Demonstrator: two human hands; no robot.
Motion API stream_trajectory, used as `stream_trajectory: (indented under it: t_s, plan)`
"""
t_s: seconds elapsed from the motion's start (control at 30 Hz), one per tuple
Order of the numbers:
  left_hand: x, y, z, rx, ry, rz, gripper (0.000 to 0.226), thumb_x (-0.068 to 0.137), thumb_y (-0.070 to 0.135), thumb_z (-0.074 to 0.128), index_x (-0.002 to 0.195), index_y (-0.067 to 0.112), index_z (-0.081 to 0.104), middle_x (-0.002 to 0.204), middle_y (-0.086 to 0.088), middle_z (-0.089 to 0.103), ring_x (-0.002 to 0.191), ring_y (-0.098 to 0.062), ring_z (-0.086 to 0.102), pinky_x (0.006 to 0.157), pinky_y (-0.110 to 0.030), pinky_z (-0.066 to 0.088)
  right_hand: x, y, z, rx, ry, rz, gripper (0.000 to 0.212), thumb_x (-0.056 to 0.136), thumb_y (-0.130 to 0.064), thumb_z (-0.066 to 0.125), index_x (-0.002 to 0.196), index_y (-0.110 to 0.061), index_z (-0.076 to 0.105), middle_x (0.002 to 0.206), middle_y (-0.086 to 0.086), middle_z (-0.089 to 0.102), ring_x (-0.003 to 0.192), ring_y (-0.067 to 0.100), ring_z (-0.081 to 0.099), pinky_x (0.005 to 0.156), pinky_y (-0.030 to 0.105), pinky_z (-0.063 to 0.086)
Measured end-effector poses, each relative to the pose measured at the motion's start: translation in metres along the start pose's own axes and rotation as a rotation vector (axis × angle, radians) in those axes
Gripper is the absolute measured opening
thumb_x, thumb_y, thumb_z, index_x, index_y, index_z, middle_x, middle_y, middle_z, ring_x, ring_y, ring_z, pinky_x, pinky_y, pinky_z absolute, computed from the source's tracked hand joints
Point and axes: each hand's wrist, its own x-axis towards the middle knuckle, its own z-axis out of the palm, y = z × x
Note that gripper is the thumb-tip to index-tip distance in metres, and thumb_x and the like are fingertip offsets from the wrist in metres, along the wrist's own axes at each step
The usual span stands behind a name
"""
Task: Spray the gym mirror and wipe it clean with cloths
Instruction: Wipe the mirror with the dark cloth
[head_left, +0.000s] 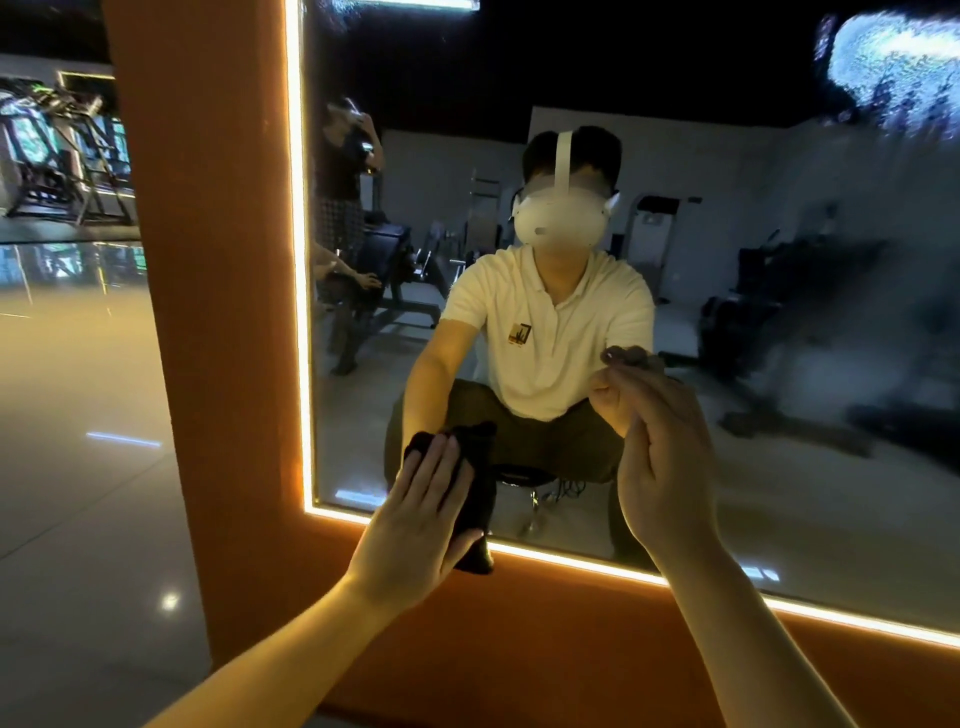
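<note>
Left hand (415, 525), fingers flat, presses a crumpled black cloth (478, 467) against the light-edged gym mirror's (779, 519) bottom-left corner, likely wiping. Right hand (670, 467) touches a second dark cloth (631, 357) higher up; pinched or pressed, I cannot tell.

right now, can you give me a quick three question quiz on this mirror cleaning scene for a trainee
1. True or false: the left hand presses a dark cloth flat on the mirror.
2. Where on the glass is the spray foam? A upper right, B lower left, C centre.
3. Fill in: the small cloth at the right hand sits ___ than the dark cloth.
Key: 1 true; 2 A; 3 higher.
</note>
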Motion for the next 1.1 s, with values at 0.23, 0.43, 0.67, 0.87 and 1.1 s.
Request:
stream_trajectory:
  t_s: [0.23,0.43,0.67,0.87,1.1]
  plan:
    - [0.055,-0.083,-0.042,-0.108,0.202,-0.584,0.080,0.109,0.052,0.031,0.163,-0.003,0.013,0.170,-0.031,0.006,0.159,-0.044,0.008,0.128,-0.060,0.016,-0.007,-0.014,0.010,-0.148,-0.109,-0.031,0.051,0.096,-0.014,0.034,0.139,-0.010,0.062,0.152,0.007,0.050,0.147,0.030,0.039,0.104,0.059,0.047]
    - [0.024,-0.054,-0.027,-0.048,0.067,-0.185,0.079,0.109,0.054,0.033,0.160,-0.006,0.023,0.171,-0.028,-0.003,0.160,-0.042,0.005,0.127,-0.060,0.019,-0.002,-0.019,0.011,-0.150,-0.113,0.002,0.051,0.096,-0.018,0.033,0.137,-0.012,0.064,0.150,0.005,0.052,0.144,0.030,0.043,0.104,0.058,0.048]
    - [0.077,-0.109,-0.064,-0.019,0.221,-0.159,0.080,0.110,0.050,0.035,0.163,-0.005,0.012,0.171,-0.027,0.003,0.160,-0.041,0.006,0.124,-0.063,0.024,0.004,-0.023,0.007,-0.168,-0.109,-0.009,0.049,0.097,-0.023,0.034,0.132,-0.012,0.067,0.139,0.005,0.059,0.132,0.029,0.054,0.102,0.055,0.050]
    - [0.165,-0.143,-0.116,-0.118,0.385,-0.368,0.086,0.107,0.055,0.035,0.163,-0.005,0.012,0.171,-0.028,0.003,0.160,-0.041,0.001,0.130,-0.056,0.007,0.028,-0.020,-0.008,-0.261,-0.164,-0.091,0.047,0.097,-0.020,0.036,0.133,-0.013,0.065,0.147,0.004,0.053,0.139,0.026,0.048,0.108,0.053,0.046]
    - [0.148,-0.098,-0.090,0.063,0.192,0.287,0.086,0.105,0.062,0.035,0.163,0.005,0.009,0.172,-0.021,0.004,0.161,-0.035,0.002,0.128,-0.056,0.018,0.102,-0.021,-0.022,-0.393,-0.009,-0.193,0.056,0.099,-0.014,0.068,0.151,-0.009,0.046,0.162,0.014,0.036,0.151,0.033,0.032,0.115,0.059,0.037]
